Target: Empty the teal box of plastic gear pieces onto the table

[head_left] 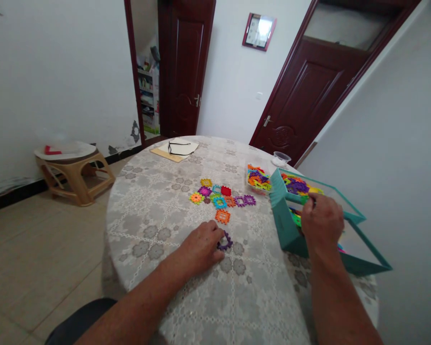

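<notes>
While the left hand rests palm-down on the round table, its fingertips pinch a purple ring-shaped plastic tile that lies flat on the lace-patterned cloth, just beside the thumb. The right hand reaches into a teal cardboard box at the table's right edge, fingers curled down inside; from where I stand I cannot tell whether they close on a piece or only touch the heap. The box is tipped on its side, its open face turned up and to the right, and it is full of bright interlocking tiles in purple, orange, green and yellow.

Just beyond the left hand sits an orange square tile, apart from the purple one. Further back a flat cluster of joined tiles spreads over the cloth: yellow, purple, red, blue, orange, all touching edge to edge. Between that cluster and the box stands a clear tray heaped with more tiles, and behind it a small clear plastic cup.

At the far side of the table a pair of black-rimmed glasses lies on a sheet of paper. Off to the left, on the tiled floor, stands a tan plastic stool.
</notes>
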Demonstrator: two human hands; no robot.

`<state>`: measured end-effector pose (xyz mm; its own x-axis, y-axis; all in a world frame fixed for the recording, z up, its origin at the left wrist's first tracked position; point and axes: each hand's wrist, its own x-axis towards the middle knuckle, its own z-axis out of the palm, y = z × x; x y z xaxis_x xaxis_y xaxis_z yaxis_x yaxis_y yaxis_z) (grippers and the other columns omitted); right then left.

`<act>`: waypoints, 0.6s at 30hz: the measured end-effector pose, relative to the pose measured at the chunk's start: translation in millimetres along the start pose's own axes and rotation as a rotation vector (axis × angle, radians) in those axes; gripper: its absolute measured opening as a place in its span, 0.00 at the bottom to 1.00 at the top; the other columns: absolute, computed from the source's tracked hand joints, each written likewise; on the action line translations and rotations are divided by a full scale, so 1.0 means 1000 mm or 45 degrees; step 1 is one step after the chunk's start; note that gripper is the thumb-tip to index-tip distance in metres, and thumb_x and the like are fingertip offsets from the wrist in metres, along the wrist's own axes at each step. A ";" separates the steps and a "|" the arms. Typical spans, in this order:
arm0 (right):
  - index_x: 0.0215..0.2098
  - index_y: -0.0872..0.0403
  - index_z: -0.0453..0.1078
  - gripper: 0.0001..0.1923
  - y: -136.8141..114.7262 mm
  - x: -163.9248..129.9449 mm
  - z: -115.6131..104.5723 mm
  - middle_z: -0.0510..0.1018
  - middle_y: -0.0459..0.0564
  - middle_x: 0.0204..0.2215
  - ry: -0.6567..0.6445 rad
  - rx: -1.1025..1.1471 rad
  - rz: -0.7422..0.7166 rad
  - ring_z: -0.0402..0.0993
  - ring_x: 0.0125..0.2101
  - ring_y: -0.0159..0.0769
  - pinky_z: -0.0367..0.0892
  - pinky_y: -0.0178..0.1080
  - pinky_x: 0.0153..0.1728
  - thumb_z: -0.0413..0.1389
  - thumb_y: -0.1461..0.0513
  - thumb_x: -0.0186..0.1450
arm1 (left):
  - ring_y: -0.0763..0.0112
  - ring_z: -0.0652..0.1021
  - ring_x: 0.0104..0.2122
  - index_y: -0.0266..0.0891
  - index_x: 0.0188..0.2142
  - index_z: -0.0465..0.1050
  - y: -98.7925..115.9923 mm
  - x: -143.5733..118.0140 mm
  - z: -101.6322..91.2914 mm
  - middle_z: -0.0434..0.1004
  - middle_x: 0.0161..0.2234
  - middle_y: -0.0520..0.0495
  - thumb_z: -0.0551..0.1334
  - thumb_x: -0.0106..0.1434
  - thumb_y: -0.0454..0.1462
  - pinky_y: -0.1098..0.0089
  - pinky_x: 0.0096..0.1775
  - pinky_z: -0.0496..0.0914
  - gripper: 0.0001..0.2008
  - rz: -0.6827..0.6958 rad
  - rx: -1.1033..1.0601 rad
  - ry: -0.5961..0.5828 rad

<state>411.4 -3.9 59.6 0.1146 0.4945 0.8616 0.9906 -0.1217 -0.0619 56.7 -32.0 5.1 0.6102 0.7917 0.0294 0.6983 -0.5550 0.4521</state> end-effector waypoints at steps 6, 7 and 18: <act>0.47 0.55 0.73 0.13 -0.029 -0.018 0.019 0.78 0.58 0.43 -0.160 0.212 -0.255 0.71 0.47 0.48 0.65 0.51 0.53 0.48 0.65 0.70 | 0.57 0.74 0.50 0.41 0.43 0.73 0.004 0.002 0.002 0.73 0.49 0.41 0.63 0.64 0.39 0.61 0.52 0.70 0.08 -0.038 0.073 0.015; 0.48 0.54 0.73 0.14 -0.043 -0.027 0.024 0.78 0.58 0.45 -0.242 0.316 -0.327 0.71 0.49 0.47 0.65 0.50 0.55 0.48 0.66 0.70 | 0.58 0.74 0.50 0.41 0.43 0.73 0.005 0.002 0.002 0.72 0.49 0.41 0.62 0.64 0.38 0.61 0.52 0.70 0.08 -0.043 0.073 0.026; 0.67 0.55 0.65 0.26 -0.098 -0.070 0.097 0.64 0.64 0.68 -0.954 0.281 -0.176 0.56 0.69 0.51 0.55 0.54 0.67 0.48 0.54 0.75 | 0.56 0.71 0.53 0.42 0.53 0.72 -0.013 -0.001 -0.002 0.72 0.52 0.41 0.60 0.64 0.33 0.58 0.57 0.67 0.17 -0.111 0.099 0.173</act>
<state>313.7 57.0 -43.2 -0.0687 0.9499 0.3050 0.9824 0.1177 -0.1453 46.0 -25.2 1.1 0.4934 0.8621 0.1155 0.7764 -0.4964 0.3884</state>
